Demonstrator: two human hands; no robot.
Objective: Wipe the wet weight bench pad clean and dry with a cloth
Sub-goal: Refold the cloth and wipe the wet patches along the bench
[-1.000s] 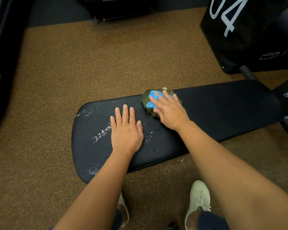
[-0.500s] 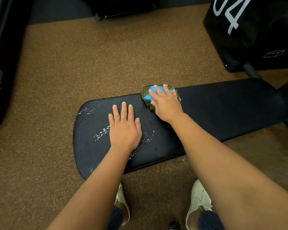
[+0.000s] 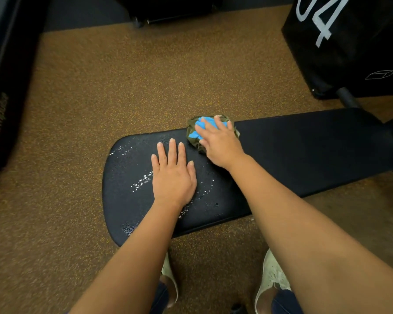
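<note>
On top of the bench pad (image 3: 304, 155), both hands lie flat. Pad: long, black, matte vinyl with a fine pebbled grain and a rounded end at the left; it runs off to the right toward a dark metal frame tube (image 3: 347, 98).

Left hand (image 3: 173, 175): palm down on the pad near the rounded end, fingers straight and close together, thumb a little apart, holding nothing.

Right hand (image 3: 220, 141): palm down on the cloth (image 3: 199, 129), fingers straight and slightly fanned, pressing rather than pinching.

The cloth is a crumpled wad, olive green outside with bright blue folds showing between the fingers. It sits at the pad's far edge, just right of the left hand's fingertips, and partly overhangs that edge.

Water droplets (image 3: 141, 181) appear as white glinting specks, scattered left of the left hand, at the rounded tip and between the two wrists. The pad right of the cloth looks dull and even.

Floor (image 3: 145, 75): brown rubber with orange flecks, granular. A black box (image 3: 349, 41) with white "04" stands at the upper right. Dark equipment (image 3: 5, 87) runs along the left edge. Pale shoes (image 3: 270, 275), mesh-like, are at the bottom, beside the pad's near edge.
</note>
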